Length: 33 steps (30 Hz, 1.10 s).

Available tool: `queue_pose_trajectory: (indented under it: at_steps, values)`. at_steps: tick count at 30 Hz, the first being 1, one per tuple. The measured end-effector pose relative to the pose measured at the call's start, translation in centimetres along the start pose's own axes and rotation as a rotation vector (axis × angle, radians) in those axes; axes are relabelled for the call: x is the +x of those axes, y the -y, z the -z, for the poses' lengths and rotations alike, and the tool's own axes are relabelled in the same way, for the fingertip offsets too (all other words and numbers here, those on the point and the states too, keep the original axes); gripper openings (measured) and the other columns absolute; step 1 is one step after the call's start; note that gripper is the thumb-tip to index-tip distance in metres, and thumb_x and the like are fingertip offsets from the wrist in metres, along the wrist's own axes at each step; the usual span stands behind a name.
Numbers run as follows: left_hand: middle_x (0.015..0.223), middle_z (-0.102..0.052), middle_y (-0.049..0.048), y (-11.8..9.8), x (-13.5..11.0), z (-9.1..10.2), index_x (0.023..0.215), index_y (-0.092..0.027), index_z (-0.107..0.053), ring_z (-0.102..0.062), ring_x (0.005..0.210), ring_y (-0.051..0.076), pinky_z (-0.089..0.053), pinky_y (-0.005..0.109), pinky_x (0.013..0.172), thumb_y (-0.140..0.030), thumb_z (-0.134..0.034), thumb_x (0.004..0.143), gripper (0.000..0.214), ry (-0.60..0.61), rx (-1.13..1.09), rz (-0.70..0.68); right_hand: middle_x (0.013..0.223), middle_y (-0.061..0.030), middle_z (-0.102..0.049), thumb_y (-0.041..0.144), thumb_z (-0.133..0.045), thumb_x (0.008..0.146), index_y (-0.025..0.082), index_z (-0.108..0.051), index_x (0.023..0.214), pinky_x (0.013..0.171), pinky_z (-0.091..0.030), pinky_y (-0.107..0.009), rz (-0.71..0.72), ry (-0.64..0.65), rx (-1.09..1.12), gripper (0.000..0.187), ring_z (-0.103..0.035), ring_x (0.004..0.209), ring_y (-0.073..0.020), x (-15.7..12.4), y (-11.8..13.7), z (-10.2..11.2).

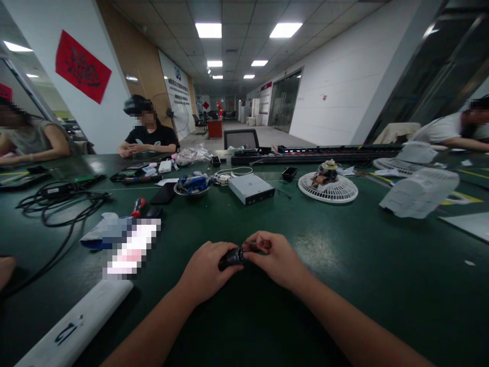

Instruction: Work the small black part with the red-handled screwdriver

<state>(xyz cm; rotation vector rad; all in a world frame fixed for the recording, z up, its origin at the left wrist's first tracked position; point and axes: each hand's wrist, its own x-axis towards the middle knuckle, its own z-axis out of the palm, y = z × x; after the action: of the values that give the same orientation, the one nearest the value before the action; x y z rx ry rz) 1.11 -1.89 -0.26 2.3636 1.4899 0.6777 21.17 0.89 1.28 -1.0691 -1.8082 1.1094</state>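
black cylindrical part [231, 259] | in left hand [206, 270] | right hand [273, 257] pinching its end

Bright ceiling panels [208, 30], warped edges

Bare left hand [204, 270] and right hand [275, 260], forearms [153, 326] likewise bare, slender fingers [263, 238]

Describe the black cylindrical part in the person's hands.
The small black cylindrical part looks like glossy plastic, with a narrow metallic collar at one end. It is held tilted, off the table, its body wrapped by the left hand while the right hand pinches the collar end. Its exact kind can't be told from this view.
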Motion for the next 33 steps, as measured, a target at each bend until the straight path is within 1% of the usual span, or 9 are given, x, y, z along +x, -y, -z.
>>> queue_pose_trajectory:
  at_steps: [3,5,10,13,19,24,27,30,33]
  values:
    - [0.106,-0.069,0.0041,-0.1,0.0,0.1,0.111,-0.024,-0.063,-0.060,0.094,0.024,-0.045,0.038,0.082,-0.040,-0.068,0.082,0.034,0.058,0.004,-0.039,0.078,0.0004,-0.063,0.014,-0.068,0.070,0.020,-0.043,0.060,0.064,-0.043,-0.026,0.056,-0.038,-0.194,0.028,-0.056,0.068,-0.0131,0.0,-0.2,-0.2]
    - [0.104,-0.069,0.0037,-0.2,0.0,0.2,0.110,-0.024,-0.063,-0.060,0.093,0.024,-0.044,0.038,0.083,-0.038,-0.068,0.083,0.032,0.076,0.009,-0.054,0.073,0.0022,-0.058,0.016,-0.070,0.069,0.019,-0.048,0.063,0.060,-0.040,-0.025,0.048,-0.047,-0.246,0.023,-0.051,0.064,-0.0124,0.1,-0.3,-0.2]
    - [0.099,-0.068,0.0028,-0.7,0.1,0.5,0.106,-0.023,-0.062,-0.059,0.091,0.023,-0.042,0.037,0.084,-0.032,-0.071,0.081,0.029,0.106,0.028,-0.121,0.060,0.0071,-0.044,0.016,-0.068,0.069,0.018,-0.056,0.070,0.051,-0.033,-0.023,-0.077,0.109,-0.191,0.012,-0.043,0.057,-0.0106,0.2,-0.7,-0.5]
    - [0.101,-0.068,0.0035,-0.7,0.1,0.4,0.108,-0.023,-0.062,-0.059,0.093,0.023,-0.041,0.039,0.086,-0.032,-0.070,0.082,0.028,0.118,0.034,-0.133,0.060,0.0064,-0.045,0.018,-0.069,0.070,0.018,-0.056,0.070,0.052,-0.032,-0.023,-0.051,0.090,-0.252,0.013,-0.043,0.057,-0.0108,0.2,-0.8,-0.4]
    - [0.111,-0.066,0.0052,-0.4,-0.1,0.4,0.118,-0.025,-0.059,-0.057,0.100,0.024,-0.044,0.039,0.087,-0.038,-0.062,0.087,0.034,0.109,-0.047,-0.048,0.065,0.0033,-0.053,0.027,-0.075,0.070,0.019,-0.054,0.067,0.055,-0.034,-0.024,0.054,0.005,-0.409,0.023,-0.048,0.060,-0.0120,0.3,-0.4,0.3]
    - [0.113,-0.065,0.0058,-0.6,-0.3,0.7,0.122,-0.024,-0.057,-0.057,0.100,0.023,-0.045,0.037,0.086,-0.037,-0.049,0.095,0.031,0.106,-0.115,-0.031,0.061,0.0021,-0.054,0.041,-0.070,0.075,0.020,-0.049,0.061,0.051,-0.030,-0.026,-0.060,-0.014,-0.487,0.033,-0.048,0.056,-0.0128,0.2,-0.5,0.0]
    - [0.109,-0.066,0.0050,-0.8,-0.2,0.6,0.122,-0.025,-0.057,-0.058,0.096,0.023,-0.045,0.037,0.084,-0.037,-0.051,0.094,0.031,0.098,-0.080,-0.038,0.062,0.0010,-0.056,0.048,-0.068,0.077,0.020,-0.051,0.064,0.050,-0.029,-0.026,-0.134,0.023,-0.466,0.035,-0.049,0.056,-0.0134,0.0,-0.3,-0.1]
    - [0.108,-0.066,0.0053,-0.6,-0.1,0.5,0.121,-0.023,-0.057,-0.058,0.095,0.023,-0.044,0.038,0.086,-0.038,-0.053,0.093,0.032,0.036,-0.032,-0.024,0.068,-0.0007,-0.058,0.053,-0.049,0.090,0.019,-0.056,0.072,0.053,-0.033,-0.026,-0.121,0.042,-0.390,0.039,-0.054,0.061,-0.0144,-0.1,0.0,0.4]
    - [0.108,-0.067,0.0059,0.0,0.0,0.7,0.120,-0.022,-0.058,-0.059,0.095,0.024,-0.045,0.039,0.086,-0.040,-0.051,0.093,0.033,-0.049,-0.005,0.061,0.070,-0.0012,-0.059,0.045,-0.027,0.100,0.019,-0.057,0.076,0.059,-0.037,-0.027,-0.059,0.026,-0.355,0.046,-0.056,0.064,-0.0143,-0.1,0.1,1.2]
